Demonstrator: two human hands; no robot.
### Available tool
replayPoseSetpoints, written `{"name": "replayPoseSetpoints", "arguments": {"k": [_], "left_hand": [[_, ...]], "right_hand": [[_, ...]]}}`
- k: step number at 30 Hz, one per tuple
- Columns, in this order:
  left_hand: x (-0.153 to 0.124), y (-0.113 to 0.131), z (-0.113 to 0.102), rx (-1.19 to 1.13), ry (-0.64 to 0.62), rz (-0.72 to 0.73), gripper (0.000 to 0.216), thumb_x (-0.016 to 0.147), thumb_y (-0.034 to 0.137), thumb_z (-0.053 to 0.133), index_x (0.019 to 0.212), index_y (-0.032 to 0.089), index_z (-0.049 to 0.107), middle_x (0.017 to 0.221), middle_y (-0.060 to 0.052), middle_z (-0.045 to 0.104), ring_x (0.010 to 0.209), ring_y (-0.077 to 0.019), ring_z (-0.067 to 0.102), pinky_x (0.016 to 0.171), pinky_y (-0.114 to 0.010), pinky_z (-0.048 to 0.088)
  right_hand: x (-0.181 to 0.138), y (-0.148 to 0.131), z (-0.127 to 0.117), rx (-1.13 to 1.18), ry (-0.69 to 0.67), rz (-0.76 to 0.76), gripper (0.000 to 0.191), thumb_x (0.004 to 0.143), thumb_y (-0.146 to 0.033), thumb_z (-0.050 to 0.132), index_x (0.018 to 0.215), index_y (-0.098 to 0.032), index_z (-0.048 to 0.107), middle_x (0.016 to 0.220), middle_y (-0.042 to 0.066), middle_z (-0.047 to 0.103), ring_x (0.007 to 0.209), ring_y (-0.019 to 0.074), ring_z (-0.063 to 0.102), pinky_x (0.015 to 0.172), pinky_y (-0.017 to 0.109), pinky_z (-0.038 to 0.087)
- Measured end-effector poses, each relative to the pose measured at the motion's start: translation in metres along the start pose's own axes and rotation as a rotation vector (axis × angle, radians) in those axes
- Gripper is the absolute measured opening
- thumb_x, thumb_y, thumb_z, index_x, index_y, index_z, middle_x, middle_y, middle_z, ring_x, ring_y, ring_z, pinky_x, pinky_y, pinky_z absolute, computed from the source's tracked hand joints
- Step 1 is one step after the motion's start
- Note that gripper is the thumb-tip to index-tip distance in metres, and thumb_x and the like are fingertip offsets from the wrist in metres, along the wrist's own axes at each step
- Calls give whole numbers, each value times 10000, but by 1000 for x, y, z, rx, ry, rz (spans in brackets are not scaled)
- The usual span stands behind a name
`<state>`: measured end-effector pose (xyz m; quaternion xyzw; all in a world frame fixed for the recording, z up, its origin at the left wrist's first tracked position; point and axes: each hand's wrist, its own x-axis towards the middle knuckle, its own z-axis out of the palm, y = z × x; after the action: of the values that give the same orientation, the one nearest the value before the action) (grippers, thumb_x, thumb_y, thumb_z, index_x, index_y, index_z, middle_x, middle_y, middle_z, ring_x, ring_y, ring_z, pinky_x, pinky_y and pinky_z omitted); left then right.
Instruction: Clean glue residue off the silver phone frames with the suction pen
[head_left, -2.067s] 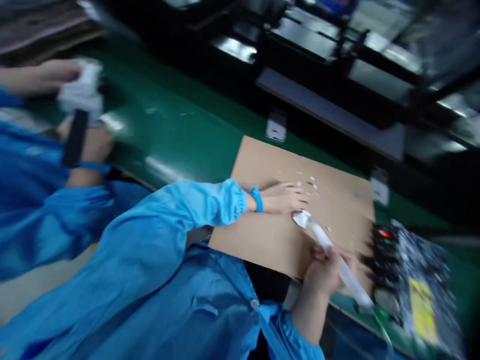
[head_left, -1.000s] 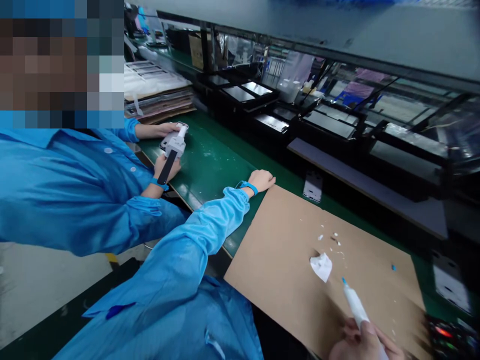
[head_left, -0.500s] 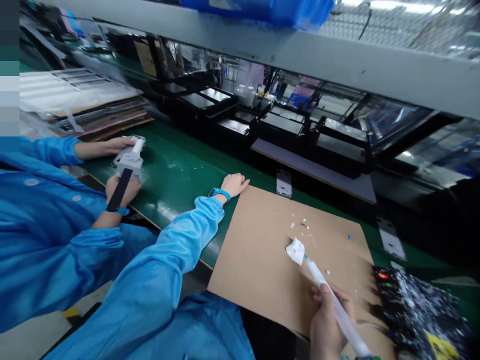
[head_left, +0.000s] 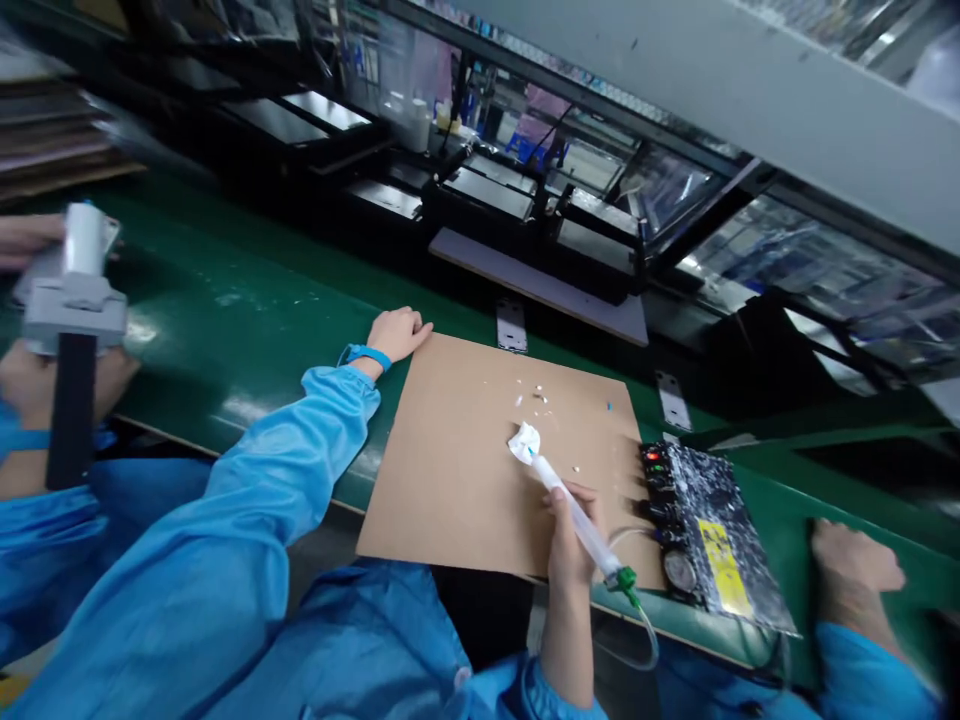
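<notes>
My right hand [head_left: 568, 535] is wrapped round a white syringe-like dispenser [head_left: 571, 510] with a green fitting and a thin clear tube at its back end. Its blue tip touches a crumpled white scrap of paper [head_left: 523, 441] lying on a brown cardboard sheet [head_left: 442, 460]. My left hand [head_left: 397, 332] rests with curled fingers on the green belt [head_left: 247, 300] at the cardboard's far left corner, a blue band on its wrist. Small white flecks lie on the cardboard beyond the scrap.
A black control box [head_left: 705, 525] with red and green lights sits right of the cardboard. At the left a co-worker's hands hold a grey tool with a black handle [head_left: 71, 330]. Another person's hand [head_left: 851, 565] rests at the right. Black fixtures [head_left: 525, 215] line the belt's far side.
The view has swung right and down. My right hand with the dispenser has moved its tip onto the white scrap. My left hand stays at the cardboard's corner.
</notes>
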<state>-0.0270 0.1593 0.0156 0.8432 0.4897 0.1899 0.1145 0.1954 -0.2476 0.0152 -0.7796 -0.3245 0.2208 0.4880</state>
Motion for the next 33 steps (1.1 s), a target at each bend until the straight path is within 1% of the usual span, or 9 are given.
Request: {"name": "replayPoseSetpoints", "arguments": {"k": [6,8,10,12,17,20,26,29,33], "left_hand": [[-1,3,-3,52,-56,-12,346,1086,447,584,834,214,626,1045,-104,708,990,-279,687,871,-385,443],[-2,1,-1,83,-66,-9,339,1094,459,561,876,212,640,1068,-106,701,1018,-287,677,883,-383,445],[-2,1,1,106,-68,-2,331,1100,465,544,917,209,646,1090,-97,692,1016,-277,663,884,-368,442],[-1,2,2,125,-86,3,322,1104,464,543,942,202,640,1092,-76,677,993,-249,640,881,-341,430],[3,1,6,195,-100,-30,332,1114,451,540,954,172,623,1030,-4,592,956,-159,561,845,-240,336],[5,0,10,204,-79,-54,330,1094,475,568,904,206,594,975,23,559,929,-159,542,788,-234,283],[4,6,4,110,-44,-40,332,1014,450,605,776,236,517,869,-11,541,854,-221,555,701,-304,304],[2,11,-2,104,-48,-9,350,1007,457,582,745,248,479,856,-37,563,835,-254,559,696,-333,336],[-1,20,-9,98,-42,25,354,1030,421,556,742,256,431,881,-63,589,866,-266,584,719,-344,358]], "right_hand": [[-3,-14,8,-27,-46,-21,403,1029,-678,626,973,-287,711,948,213,816,859,375,812,765,509,664],[-11,-16,21,28,37,-34,439,1006,-687,670,1019,-249,670,931,175,803,859,325,792,783,455,649],[-19,-16,35,125,167,-12,511,938,-718,740,1042,-227,641,883,121,778,819,274,754,768,407,624],[-26,-16,46,195,224,26,588,849,-764,791,1027,-227,630,838,82,749,768,242,715,723,372,593],[-39,-16,62,287,193,61,583,806,-790,797,975,-254,640,813,47,713,693,202,633,643,329,503],[-47,-16,67,329,121,33,536,828,-747,817,977,-253,670,798,32,691,671,187,600,622,314,463],[-50,-20,67,463,169,25,487,846,-692,835,955,-240,690,760,16,684,646,171,584,609,297,445],[-40,-23,57,520,148,33,479,846,-676,840,960,-236,692,770,21,704,662,178,608,612,293,456],[-24,-19,37,449,96,-27,448,852,-624,856,996,-219,732,838,38,740,715,183,641,647,296,479]]}}
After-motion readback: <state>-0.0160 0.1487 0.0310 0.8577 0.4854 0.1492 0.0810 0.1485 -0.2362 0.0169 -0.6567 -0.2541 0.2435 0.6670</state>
